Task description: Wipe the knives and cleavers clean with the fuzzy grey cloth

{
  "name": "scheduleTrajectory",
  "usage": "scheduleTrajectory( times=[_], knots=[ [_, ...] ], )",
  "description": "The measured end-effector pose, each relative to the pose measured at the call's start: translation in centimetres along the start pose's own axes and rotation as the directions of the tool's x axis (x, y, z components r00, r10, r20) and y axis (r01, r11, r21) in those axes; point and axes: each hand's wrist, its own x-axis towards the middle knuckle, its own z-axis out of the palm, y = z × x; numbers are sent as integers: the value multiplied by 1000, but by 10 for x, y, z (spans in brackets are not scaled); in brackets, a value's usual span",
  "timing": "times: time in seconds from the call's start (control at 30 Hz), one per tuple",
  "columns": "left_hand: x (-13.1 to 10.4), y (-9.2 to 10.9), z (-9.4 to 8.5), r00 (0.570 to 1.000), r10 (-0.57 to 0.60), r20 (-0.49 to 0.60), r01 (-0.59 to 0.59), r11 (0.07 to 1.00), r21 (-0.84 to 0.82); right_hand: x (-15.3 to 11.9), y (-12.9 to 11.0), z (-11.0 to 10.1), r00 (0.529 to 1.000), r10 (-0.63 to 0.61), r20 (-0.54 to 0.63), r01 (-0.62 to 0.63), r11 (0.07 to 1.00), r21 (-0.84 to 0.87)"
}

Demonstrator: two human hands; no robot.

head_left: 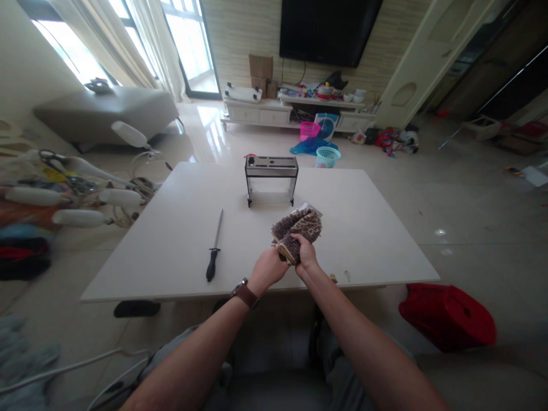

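Note:
A brown patterned cloth is folded around a broad metal blade, apparently a knife, whose shiny edge peeks out at the far side. My left hand is closed at the near end of the bundle, around what looks like the knife's dark handle, mostly hidden. On the right of the bundle, my right hand grips the cloth, its thumb on top. To the left lies a honing steel with a black handle. Beyond the hands stands a metal-and-clear knife block.
The white table spans the space before me. Two small items lie near its front edge. A red stool is at the right, a lamp-like fixture at the left. Baskets stand on the floor beyond.

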Motion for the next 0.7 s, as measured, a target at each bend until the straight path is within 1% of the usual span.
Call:
scheduleTrajectory(
  times=[0.27, 0.4, 0.7],
  knots=[
    [0, 0, 1, 1000, -5, -4, 5, 1000, 18, 3, 2, -2, 1000, -8, -2, 8, 1000, -12],
    [0, 1, 0, 1000, -17, 11, 17, 999, 33, 1, 0, -1, 1000, -5, -10, 4, 1000, -8],
    [0, 0, 0, 1000, -19, 6, 19, 1000, 22, 1, 1, -2, 1000, 13, -2, -13, 1000, -4]
  ],
)
